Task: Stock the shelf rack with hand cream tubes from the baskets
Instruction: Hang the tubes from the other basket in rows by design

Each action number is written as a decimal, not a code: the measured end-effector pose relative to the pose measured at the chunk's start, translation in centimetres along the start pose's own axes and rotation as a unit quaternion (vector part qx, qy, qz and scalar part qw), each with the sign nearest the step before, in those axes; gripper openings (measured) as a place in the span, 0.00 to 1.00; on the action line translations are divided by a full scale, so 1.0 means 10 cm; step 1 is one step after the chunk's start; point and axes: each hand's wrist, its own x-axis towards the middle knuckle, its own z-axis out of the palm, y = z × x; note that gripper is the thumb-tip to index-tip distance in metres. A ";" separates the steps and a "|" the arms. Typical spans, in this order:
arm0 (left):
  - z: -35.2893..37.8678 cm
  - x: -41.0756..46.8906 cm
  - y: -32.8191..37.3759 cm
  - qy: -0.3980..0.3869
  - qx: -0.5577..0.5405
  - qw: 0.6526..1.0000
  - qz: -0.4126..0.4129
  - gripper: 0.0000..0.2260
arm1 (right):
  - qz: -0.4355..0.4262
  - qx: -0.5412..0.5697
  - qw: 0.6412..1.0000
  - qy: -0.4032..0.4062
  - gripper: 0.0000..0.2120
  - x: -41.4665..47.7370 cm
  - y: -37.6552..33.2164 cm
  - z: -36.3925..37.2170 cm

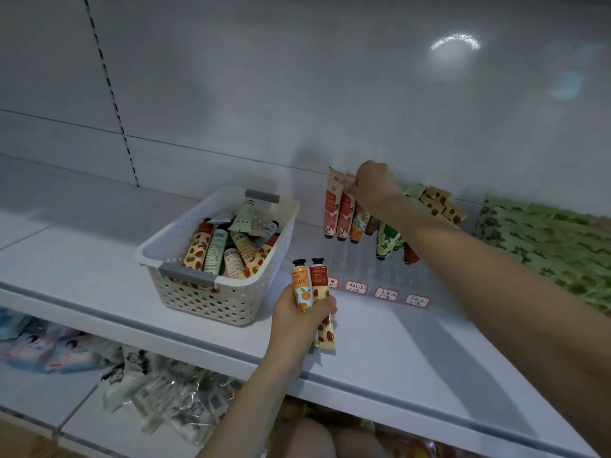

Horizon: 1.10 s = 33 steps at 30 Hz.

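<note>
A white perforated basket (185, 292) with grey handles sits on the white shelf and holds several hand cream tubes (228, 249). My left hand (299, 317) grips two tubes (309, 285), caps up, just right of the basket. A clear rack (380, 276) with red-edged labels along its front stands to the right, with several tubes standing cap down in its back rows. My right hand (372, 186) pinches the top of a red-patterned tube (345, 213) standing in the rack's back left corner.
The white shelf (396, 352) runs from left to right with a white back panel behind it. Green patterned packs (545, 239) lie at the far right. Packaged goods (66, 348) fill the lower shelf on the left.
</note>
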 end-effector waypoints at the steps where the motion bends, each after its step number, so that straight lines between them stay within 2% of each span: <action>1: 0.00 0.00 0.00 0.000 0.000 1.000 -0.001 0.09 | 0.001 -0.006 1.000 0.001 0.18 0.00 -0.01 0.00; 10: 0.03 -0.02 0.01 -0.005 -0.001 1.000 -0.004 0.07 | 0.009 -0.009 1.000 0.006 0.17 -0.01 0.00 0.02; 16: 0.01 -0.05 0.07 -0.021 -0.030 0.999 -0.006 0.08 | 0.016 0.049 0.998 -0.020 0.14 0.02 -0.01 -0.10; 18: 0.00 -0.07 0.10 -0.022 -0.031 0.999 0.002 0.09 | 0.011 0.097 0.995 0.004 0.11 0.01 0.01 -0.22; 22: 0.01 -0.11 0.17 -0.027 -0.039 0.999 0.017 0.09 | -0.019 0.210 0.975 0.070 0.14 -0.17 0.08 -0.51; 25: 0.05 -0.16 0.20 -0.022 -0.037 0.999 0.022 0.09 | -0.048 0.226 0.969 0.088 0.13 -0.35 0.14 -0.63; 29: 0.10 -0.23 0.24 -0.015 -0.022 0.999 0.030 0.09 | -0.071 0.247 0.965 0.044 0.13 -0.58 0.16 -0.64; 33: 0.14 -0.30 0.31 -0.010 0.012 0.999 0.050 0.11 | -0.095 0.229 0.967 -0.059 0.17 -0.91 0.10 -0.56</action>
